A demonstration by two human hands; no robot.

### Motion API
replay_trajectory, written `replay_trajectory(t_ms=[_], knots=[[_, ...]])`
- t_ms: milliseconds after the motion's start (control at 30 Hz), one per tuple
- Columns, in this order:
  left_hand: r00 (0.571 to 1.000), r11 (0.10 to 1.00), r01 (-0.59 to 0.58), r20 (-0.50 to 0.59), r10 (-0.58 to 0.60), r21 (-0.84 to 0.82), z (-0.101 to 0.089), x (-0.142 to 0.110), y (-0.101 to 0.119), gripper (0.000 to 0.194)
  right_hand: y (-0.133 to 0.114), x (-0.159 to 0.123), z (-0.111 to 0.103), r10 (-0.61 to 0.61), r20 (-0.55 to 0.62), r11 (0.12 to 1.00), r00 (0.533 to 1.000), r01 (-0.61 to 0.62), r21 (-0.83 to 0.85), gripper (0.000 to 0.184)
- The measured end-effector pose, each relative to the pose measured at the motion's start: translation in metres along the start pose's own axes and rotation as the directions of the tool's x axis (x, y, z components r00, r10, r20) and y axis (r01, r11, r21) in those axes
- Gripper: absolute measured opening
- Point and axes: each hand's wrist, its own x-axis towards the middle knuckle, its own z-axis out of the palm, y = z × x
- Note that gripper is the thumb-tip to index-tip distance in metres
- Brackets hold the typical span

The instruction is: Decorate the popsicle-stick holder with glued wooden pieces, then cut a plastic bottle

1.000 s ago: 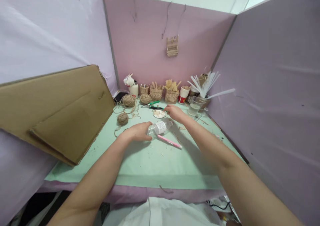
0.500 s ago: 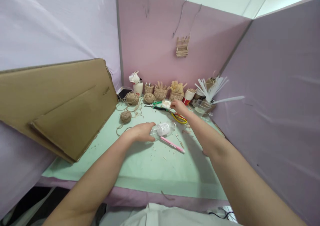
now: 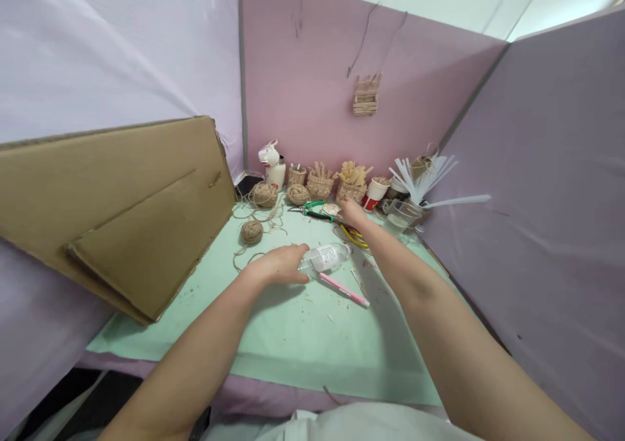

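Note:
My left hand [image 3: 286, 264] is closed round the base of a clear plastic bottle [image 3: 327, 258] with a white label, lying on its side on the table. A pink pen [image 3: 344, 290] lies just in front of the bottle. Farther back, my right hand [image 3: 352, 212] reaches down at the right rim of a small white dish [image 3: 331, 210]. Its fingers are bent together, and what they hold, if anything, is too small to see. Beside that hand lie yellow-handled scissors [image 3: 354, 236], partly under the forearm, and green-handled pliers [image 3: 318, 215].
Twine balls [image 3: 252, 232] with loose strands lie at the left. Along the back stand baskets of wooden sticks [image 3: 320, 185], a red-and-white cup [image 3: 375, 195] and a clear cup [image 3: 403, 215] near white strips [image 3: 426, 179]. Cardboard [image 3: 146, 219] leans at the left.
The whole view has shifted slightly, moving things right in the picture. My right hand has turned a little and covers more of the scissors. My left hand stays on the bottle.

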Motion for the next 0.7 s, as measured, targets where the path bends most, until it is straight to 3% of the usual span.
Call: replay_trajectory(t_ms=[133, 233, 367, 467, 567, 700], knots=[[1.0, 1.0, -0.01, -0.024, 0.01, 0.007, 0.0, 0.002, -0.002, 0.049, -0.017, -0.051, -0.033, -0.002, -0.138, 0.996, 0.99, 0.014, 0.086, 0.035], [0.998, 1.0, 0.023, -0.053, -0.022, 0.012, 0.0, 0.005, -0.004, 0.055, -0.04, -0.108, -0.048, -0.023, -0.238, 0.949, 0.971, 0.096, 0.301, 0.032], [0.996, 0.997, 0.074, -0.038, -0.074, -0.011, -0.002, 0.008, -0.005, 0.062, -0.07, -0.172, -0.042, -0.056, -0.078, 0.93, 0.995, 0.081, 0.359, 0.027], [0.996, 0.995, 0.086, -0.033, -0.087, -0.04, -0.004, 0.009, -0.005, 0.064, -0.076, -0.19, -0.027, -0.035, 0.046, 0.936, 0.998, 0.017, 0.351, 0.032], [0.996, 0.997, 0.07, -0.058, -0.072, -0.03, -0.005, 0.01, -0.005, 0.063, -0.073, -0.191, -0.016, -0.042, 0.082, 0.941, 0.996, 0.012, 0.337, 0.034], [0.996, 0.999, 0.048, -0.073, -0.048, 0.006, -0.006, 0.012, -0.006, 0.062, -0.071, -0.189, -0.01, -0.106, 0.121, 0.945, 0.987, 0.062, 0.321, 0.023]])
